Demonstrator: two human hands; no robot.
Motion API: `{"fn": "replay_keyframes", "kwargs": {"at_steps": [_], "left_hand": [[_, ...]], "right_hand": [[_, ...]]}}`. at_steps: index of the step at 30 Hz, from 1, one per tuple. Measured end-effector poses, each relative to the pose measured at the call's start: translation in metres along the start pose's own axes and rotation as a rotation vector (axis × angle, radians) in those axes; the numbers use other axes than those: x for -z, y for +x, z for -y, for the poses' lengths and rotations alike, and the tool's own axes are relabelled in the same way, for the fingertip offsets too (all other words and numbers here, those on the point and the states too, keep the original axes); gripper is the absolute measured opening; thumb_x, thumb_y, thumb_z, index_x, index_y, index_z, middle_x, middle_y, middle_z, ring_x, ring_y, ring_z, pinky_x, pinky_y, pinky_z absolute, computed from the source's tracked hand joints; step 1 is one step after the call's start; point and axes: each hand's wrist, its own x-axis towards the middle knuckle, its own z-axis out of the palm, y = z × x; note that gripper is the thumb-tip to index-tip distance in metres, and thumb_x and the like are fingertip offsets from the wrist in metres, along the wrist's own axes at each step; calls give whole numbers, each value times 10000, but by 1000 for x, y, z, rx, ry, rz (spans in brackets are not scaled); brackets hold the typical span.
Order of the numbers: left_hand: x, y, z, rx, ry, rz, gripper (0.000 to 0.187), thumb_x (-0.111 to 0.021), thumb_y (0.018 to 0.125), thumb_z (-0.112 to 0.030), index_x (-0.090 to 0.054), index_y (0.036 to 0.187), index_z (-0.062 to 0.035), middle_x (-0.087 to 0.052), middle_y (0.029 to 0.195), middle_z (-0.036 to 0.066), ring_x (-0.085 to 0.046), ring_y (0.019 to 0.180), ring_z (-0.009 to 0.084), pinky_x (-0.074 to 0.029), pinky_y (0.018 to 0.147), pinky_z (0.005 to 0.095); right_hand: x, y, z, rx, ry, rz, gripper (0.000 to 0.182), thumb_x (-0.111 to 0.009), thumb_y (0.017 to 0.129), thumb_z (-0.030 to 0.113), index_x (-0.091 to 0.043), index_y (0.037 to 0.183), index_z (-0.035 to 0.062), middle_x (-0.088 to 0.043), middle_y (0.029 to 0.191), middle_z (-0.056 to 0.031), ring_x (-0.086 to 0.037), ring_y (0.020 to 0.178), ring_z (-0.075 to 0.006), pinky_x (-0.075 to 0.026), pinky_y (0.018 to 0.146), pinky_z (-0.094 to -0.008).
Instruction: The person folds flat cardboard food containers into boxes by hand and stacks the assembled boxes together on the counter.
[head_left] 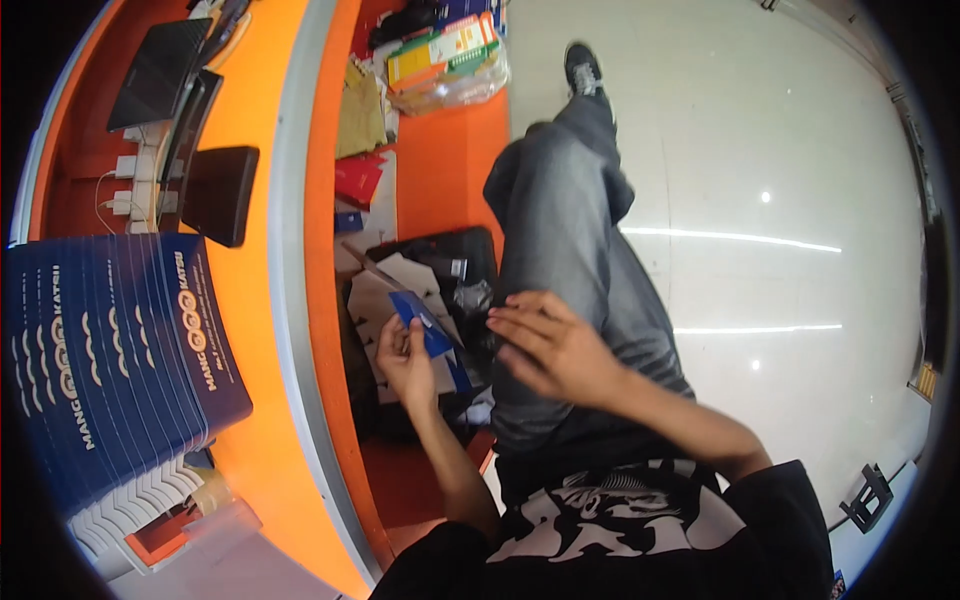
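My left hand (408,365) is closed, thumb and fingers pinching the edge of a blue cardboard box (436,341). That box looks flat or only partly folded, with white inner sides, and part of it is hidden behind my hand. White cut cardboard (372,300) with flaps lies just beyond it, over a black bag (470,248) on the low shelf. To the right, my right hand (560,350) hovers over my thigh with its fingers stretched out and nothing in them. Its fingertips point toward the blue box, a short distance away.
Blue printed boxes (215,350) stand in a stack on the orange counter (255,455) at left, near a black tablet-like screen (220,195). Packages in clear plastic (450,75) and a red packet (358,180) sit on the lower shelf. Pale tiled floor (760,270) stretches right.
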Motion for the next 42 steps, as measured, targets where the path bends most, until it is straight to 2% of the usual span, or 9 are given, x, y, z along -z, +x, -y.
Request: {"fn": "replay_keyframes", "kwargs": {"at_steps": [2,5,9,16,21,25,31,40,42], "left_hand": [[-8,-4,-44,-8,-200,79,303,-667,948,-32,-603,1227,69,-698,1109,139,-669,983,163,-524,874,283],[-26,-20,-97,6,-516,223,363,-655,945,-7,-555,1279,94,-677,1167,154,-667,1010,170,-527,910,293],[-38,-39,-142,37,-742,376,373,-644,927,33,-546,1276,119,-680,1147,159,-673,985,163,-531,889,292],[-74,-63,-178,93,-935,557,234,-608,966,12,-626,1185,91,-696,1062,100,-656,927,120,-509,855,252],[-104,-93,-183,41,-1026,647,201,-585,1019,-45,-651,1157,85,-653,1101,68,-610,984,100,-526,833,258],[-115,-114,-176,-46,-916,608,174,-581,1015,-24,-671,1105,96,-627,1146,90,-612,1004,119,-519,814,250],[-127,-129,-167,-173,-785,534,128,-599,991,16,-678,1046,100,-604,1073,95,-600,937,105,-509,773,234],[-137,-137,-163,-184,-774,616,134,-639,978,-26,-692,955,96,-578,868,43,-515,721,46,-405,591,210],[-137,-137,-160,-148,-739,676,140,-606,985,13,-700,1031,105,-610,950,64,-575,830,72,-451,680,202]], "right_hand": [[13,6,36,-224,353,108,779,-754,870,287,-388,1460,-67,-503,1401,-289,-455,1342,-430,-408,1122,-439],[15,-1,56,-169,444,233,1159,-825,800,369,-62,1574,-34,-172,1579,-349,-248,1467,-485,-296,1199,-466],[25,-15,75,-164,247,124,1024,-811,820,283,-182,1560,-40,-205,1565,-359,-332,1425,-503,-363,1153,-502],[63,-40,58,-60,-19,-443,574,-604,811,-166,-508,1372,-95,-618,1237,-343,-658,1119,-464,-553,949,-424],[109,-39,54,53,-207,-461,602,-673,704,-111,-613,1297,-28,-628,1227,-290,-663,1052,-433,-568,889,-462],[132,-38,63,-34,-296,-237,572,-737,729,-29,-650,1290,44,-542,1347,-241,-570,1177,-425,-512,957,-490],[138,-48,58,-124,-343,-189,583,-784,761,41,-637,1324,76,-511,1382,-259,-566,1190,-435,-509,966,-499],[120,-67,49,-128,-377,-314,542,-645,836,-45,-554,1370,-18,-458,1437,-351,-506,1294,-538,-481,1030,-542],[121,-65,50,-109,-382,-333,526,-605,849,-57,-544,1371,-36,-485,1405,-359,-539,1261,-528,-496,1011,-534]]}}
